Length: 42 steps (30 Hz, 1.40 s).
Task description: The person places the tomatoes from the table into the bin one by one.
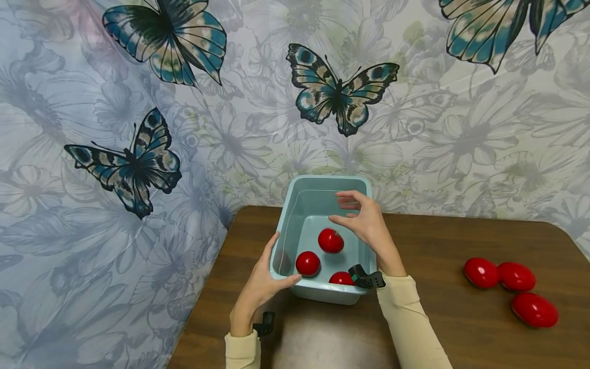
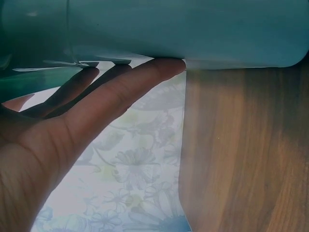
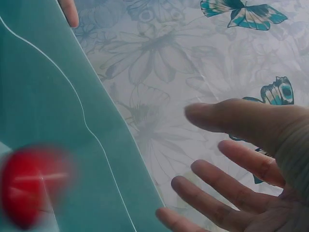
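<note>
A pale blue-green plastic bin (image 1: 284, 225) stands on the table with three glossy red tomatoes in it. One tomato (image 1: 331, 241) lies mid-bin, another tomato (image 1: 308, 263) to its left, and a third tomato (image 1: 341, 278) is partly hidden by the near rim. My left hand (image 1: 260, 287) spans the bin's near left corner; its straight fingers touch the outer wall (image 2: 203, 34), and the thumb lies at the near rim. Over the bin's right part, my right hand (image 1: 364, 220) has its fingers spread, holding nothing. A blurred tomato (image 3: 29, 186) shows below it in the right wrist view.
Three more red tomatoes lie on the brown wooden table (image 1: 433, 246) to the right: one tomato (image 1: 481, 272), a tomato beside it (image 1: 517, 277) and a nearer tomato (image 1: 534, 309). A butterfly-and-flower patterned backdrop (image 1: 258, 143) rises directly behind the table and bin.
</note>
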{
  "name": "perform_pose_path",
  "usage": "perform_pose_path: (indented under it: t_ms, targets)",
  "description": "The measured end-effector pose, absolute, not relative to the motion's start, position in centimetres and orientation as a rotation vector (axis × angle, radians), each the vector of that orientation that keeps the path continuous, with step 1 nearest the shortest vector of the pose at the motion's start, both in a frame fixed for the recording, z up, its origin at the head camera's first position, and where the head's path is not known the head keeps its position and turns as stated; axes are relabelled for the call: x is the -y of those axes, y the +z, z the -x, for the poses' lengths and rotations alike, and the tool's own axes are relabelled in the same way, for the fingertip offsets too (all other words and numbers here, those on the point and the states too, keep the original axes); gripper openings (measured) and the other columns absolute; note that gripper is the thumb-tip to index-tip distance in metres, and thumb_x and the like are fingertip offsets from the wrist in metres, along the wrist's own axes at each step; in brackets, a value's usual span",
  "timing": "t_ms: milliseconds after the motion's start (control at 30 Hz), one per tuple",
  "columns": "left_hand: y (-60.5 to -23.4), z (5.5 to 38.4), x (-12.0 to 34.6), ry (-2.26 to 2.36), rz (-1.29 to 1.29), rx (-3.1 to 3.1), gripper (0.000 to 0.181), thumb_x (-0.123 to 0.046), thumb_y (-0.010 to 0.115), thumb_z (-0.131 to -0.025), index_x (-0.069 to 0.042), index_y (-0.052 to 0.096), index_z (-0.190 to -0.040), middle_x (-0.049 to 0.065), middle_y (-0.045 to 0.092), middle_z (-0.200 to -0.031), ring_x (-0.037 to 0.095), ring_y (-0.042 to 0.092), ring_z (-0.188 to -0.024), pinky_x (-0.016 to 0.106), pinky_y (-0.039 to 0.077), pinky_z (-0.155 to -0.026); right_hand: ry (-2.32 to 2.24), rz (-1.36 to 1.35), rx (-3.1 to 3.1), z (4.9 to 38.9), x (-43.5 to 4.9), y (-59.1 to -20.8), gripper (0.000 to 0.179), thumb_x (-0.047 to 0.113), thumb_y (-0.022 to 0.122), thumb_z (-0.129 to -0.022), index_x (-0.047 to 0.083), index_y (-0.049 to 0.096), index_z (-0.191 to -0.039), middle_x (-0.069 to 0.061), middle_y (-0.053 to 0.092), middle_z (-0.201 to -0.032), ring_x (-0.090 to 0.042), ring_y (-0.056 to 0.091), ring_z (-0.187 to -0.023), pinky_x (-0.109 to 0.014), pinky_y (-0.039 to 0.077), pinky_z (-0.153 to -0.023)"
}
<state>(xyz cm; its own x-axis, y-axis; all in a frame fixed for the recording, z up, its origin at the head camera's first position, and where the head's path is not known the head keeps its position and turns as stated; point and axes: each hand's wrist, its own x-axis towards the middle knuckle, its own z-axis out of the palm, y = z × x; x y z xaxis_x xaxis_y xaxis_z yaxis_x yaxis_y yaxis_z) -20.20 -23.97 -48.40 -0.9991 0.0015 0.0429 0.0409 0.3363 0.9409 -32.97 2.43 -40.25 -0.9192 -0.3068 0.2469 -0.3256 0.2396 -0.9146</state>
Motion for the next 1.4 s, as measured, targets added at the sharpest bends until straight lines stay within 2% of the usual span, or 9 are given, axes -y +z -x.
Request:
perform_pose_path:
  t_ms: [600,867,933,1000,1067,1133,1200,1333,1400]
  targets:
    - [-49.2,20.6,22.9,-1.835,0.086,2.524,0.109,-0.028,0.088,-0.083,-0.025,0.02,-0.168,0.013,0.038,-0.163,0.041,0.049,-0.136,0.061,0.048,-0.107,1.798,-0.639,2.514,32.1,-5.2,-40.5,0.056,0.011,0.084,-0.089,0.004,0.062,-0.14,-0.022,0.065,-0.134,-0.038,0.065,-0.124,-0.052,0.057,-0.094]
    - [-49.3,20.6,22.6,-1.839,0.059,2.519,0.108,-0.028,0.089,-0.082,-0.028,0.022,-0.167,0.012,0.04,-0.161,0.041,0.049,-0.136,0.061,0.049,-0.107,1.766,-0.53,2.49,30.9,-9.7,-40.7,0.058,0.006,0.084,-0.088,0.002,0.061,-0.141,-0.026,0.062,-0.136,-0.041,0.065,-0.123,-0.024,0.059,-0.087]
    - [-49.4,20.6,22.5,-1.848,0.071,2.516,0.108,-0.027,0.089,-0.083,-0.028,0.021,-0.167,0.013,0.04,-0.161,0.041,0.049,-0.136,0.06,0.049,-0.106,1.695,-0.496,2.461,30.2,-12.1,-41.4,0.056,0.005,0.084,-0.088,0.0,0.061,-0.139,-0.024,0.065,-0.132,-0.031,0.068,-0.119,-0.018,0.058,-0.086]
    - [-49.4,20.6,22.5,-1.848,0.075,2.522,0.108,-0.027,0.089,-0.083,-0.028,0.021,-0.167,0.013,0.04,-0.161,0.042,0.049,-0.136,0.06,0.05,-0.106,1.603,-0.447,2.444,29.4,-15.1,-42.6,0.056,0.004,0.085,-0.087,-0.002,0.062,-0.137,-0.015,0.068,-0.127,-0.013,0.069,-0.113,-0.014,0.056,-0.084]
    - [-49.3,20.5,22.7,-1.844,0.066,2.526,0.108,-0.026,0.089,-0.083,-0.028,0.021,-0.167,0.014,0.039,-0.161,0.043,0.049,-0.136,0.06,0.05,-0.106,1.518,-0.375,2.45,28.6,-18.5,-43.9,0.055,0.004,0.085,-0.087,-0.002,0.063,-0.137,0.004,0.069,-0.122,0.007,0.065,-0.105,-0.01,0.054,-0.081]
    - [-49.2,20.4,22.9,-1.826,0.044,2.533,0.108,-0.026,0.089,-0.082,-0.029,0.021,-0.167,0.013,0.04,-0.161,0.043,0.049,-0.136,0.06,0.05,-0.105,1.489,-0.281,2.455,27.9,-22.1,-45.1,0.054,0.004,0.085,-0.087,0.003,0.064,-0.136,0.021,0.065,-0.117,0.019,0.06,-0.098,-0.007,0.053,-0.077]
    - [-49.0,20.3,23.2,-1.813,0.034,2.534,0.108,-0.025,0.089,-0.083,-0.029,0.021,-0.167,0.014,0.039,-0.161,0.043,0.048,-0.136,0.06,0.05,-0.105,1.503,-0.176,2.456,27.3,-25.5,-45.9,0.052,0.005,0.084,-0.088,0.014,0.066,-0.136,0.034,0.06,-0.111,0.022,0.059,-0.093,-0.005,0.051,-0.075]
    - [-48.7,20.0,23.6,-1.798,0.011,2.538,0.108,-0.024,0.089,-0.083,-0.028,0.021,-0.167,0.014,0.039,-0.161,0.042,0.048,-0.137,0.06,0.051,-0.105,1.571,-0.013,2.414,26.6,-29.9,-46.5,0.053,0.006,0.083,-0.09,0.035,0.065,-0.13,0.038,0.063,-0.106,0.021,0.062,-0.087,-0.002,0.049,-0.071]
    - [-48.6,20.0,23.6,-1.787,-0.001,2.551,0.108,-0.025,0.089,-0.083,-0.029,0.021,-0.167,0.014,0.04,-0.16,0.042,0.047,-0.137,0.06,0.051,-0.104,1.573,0.014,2.391,26.6,-30.9,-47.0,0.053,0.006,0.083,-0.09,0.033,0.066,-0.132,0.037,0.063,-0.107,0.021,0.062,-0.089,-0.002,0.049,-0.072]
